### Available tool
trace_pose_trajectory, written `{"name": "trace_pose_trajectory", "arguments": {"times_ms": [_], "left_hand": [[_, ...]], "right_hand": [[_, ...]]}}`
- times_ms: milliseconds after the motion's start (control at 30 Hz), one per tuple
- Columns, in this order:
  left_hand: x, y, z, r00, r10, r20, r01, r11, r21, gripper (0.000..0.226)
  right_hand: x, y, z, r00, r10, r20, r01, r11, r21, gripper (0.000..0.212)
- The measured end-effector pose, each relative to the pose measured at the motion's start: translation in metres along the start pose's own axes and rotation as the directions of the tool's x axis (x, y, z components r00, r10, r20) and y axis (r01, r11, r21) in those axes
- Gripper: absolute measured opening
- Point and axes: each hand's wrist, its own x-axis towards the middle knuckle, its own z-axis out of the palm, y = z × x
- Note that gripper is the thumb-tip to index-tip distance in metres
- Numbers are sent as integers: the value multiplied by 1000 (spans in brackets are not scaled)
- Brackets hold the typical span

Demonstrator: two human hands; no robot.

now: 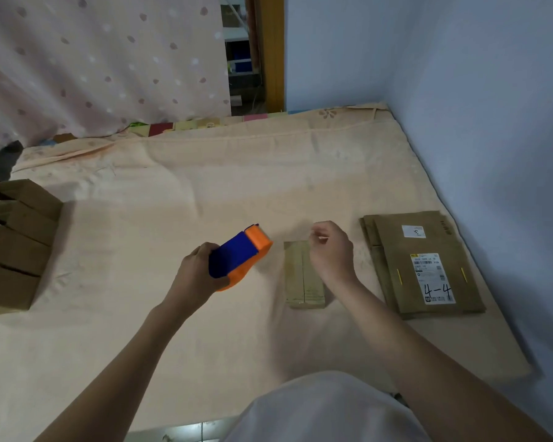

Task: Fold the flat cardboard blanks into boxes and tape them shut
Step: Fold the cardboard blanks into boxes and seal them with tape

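On the flat blanks (425, 266): "4-4".

A small folded cardboard box (304, 275), taped along its top seam, is lying flat between an orange-and-blue tape dispenser (240, 255) and a stack of flat cardboard blanks (422, 263) on its right.
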Motion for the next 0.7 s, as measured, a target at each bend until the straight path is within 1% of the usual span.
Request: {"name": "trace_pose_trajectory", "arguments": {"times_ms": [67, 100, 133, 167, 200, 233, 267, 300, 400, 467, 533, 600, 633, 700], "left_hand": [[-8, 7, -10, 996, 89, 22, -89, 995, -34, 53], [-11, 8, -13, 991, 130, 32, -129, 991, -37, 55], [-14, 9, -14, 985, 165, 41, -164, 986, -39, 57], [-16, 9, -16, 981, 190, 49, -188, 981, -43, 59], [-18, 9, -18, 976, 209, 57, -206, 977, -51, 60], [-20, 9, -19, 973, 223, 64, -219, 974, -58, 62], [-21, 10, -21, 970, 233, 69, -229, 971, -64, 63], [-22, 10, -22, 968, 240, 73, -236, 969, -70, 63], [-25, 10, -23, 967, 242, 77, -236, 968, -86, 63], [-25, 11, -24, 964, 249, 89, -243, 967, -73, 64], [-25, 13, -25, 958, 262, 114, -257, 965, -56, 64], [-27, 18, -25, 953, 264, 150, -261, 964, -40, 63], [-27, 20, -25, 950, 264, 166, -263, 964, -25, 62], [-27, 23, -24, 946, 261, 193, -266, 964, 1, 61]], "right_hand": [[-3, -4, 8, 984, 112, 139, -119, 992, 42, 25], [-3, -6, 12, 953, 198, 228, -223, 971, 90, 28], [-4, -9, 12, 899, 287, 329, -350, 925, 149, 30], [-4, -11, 12, 827, 351, 438, -478, 850, 223, 34], [-4, -13, 9, 754, 373, 541, -582, 762, 286, 38], [-5, -14, 7, 699, 355, 621, -644, 690, 330, 41], [-7, -16, 4, 667, 320, 672, -671, 649, 357, 42], [-8, -15, 3, 659, 286, 696, -679, 625, 386, 40], [-13, -16, 2, 696, 239, 677, -643, 626, 441, 21], [-14, -16, 2, 724, 257, 640, -613, 665, 426, 10], [-15, -14, 1, 761, 302, 575, -555, 762, 335, 11], [-16, -11, 1, 809, 314, 497, -462, 862, 207, 14], [-16, -8, 1, 832, 305, 464, -413, 899, 149, 14], [-19, -4, 2, 862, 298, 411, -359, 930, 77, 12]]}}
